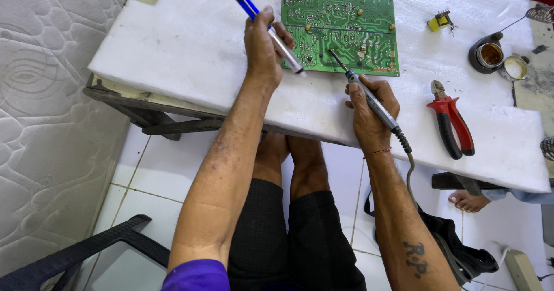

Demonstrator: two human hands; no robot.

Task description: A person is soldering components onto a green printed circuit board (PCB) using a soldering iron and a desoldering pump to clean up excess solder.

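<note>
1. Here, from the head view, my left hand (262, 45) is wrapped around a blue-and-silver desoldering pump (269, 31), fingers closed on its barrel; its blue plunger end points far and left, and its tip sits at the near left edge of the green circuit board (340, 28).
2. My right hand (372, 109) grips a soldering iron (369, 97) like a pen, fingers pinched on its handle. The thin tip reaches up onto the near part of the board, and its cord trails down past my wrist.
3. The board lies flat, solder side up, on the white padded worktop (173, 54), at the far middle, just beyond both hands.
4. To the right of my right hand lie red-handled cutters (450, 120), well apart from the board.
5. Farther right and farther away sit a dark round pot (487, 54) and a smaller tin (515, 67), touching or nearly so.
6. A small yellow component (440, 21) rests just right of the board's far corner.
7. Below the worktop I see my knees, white floor tiles, and another person's bare foot (467, 200) at the right.
</note>
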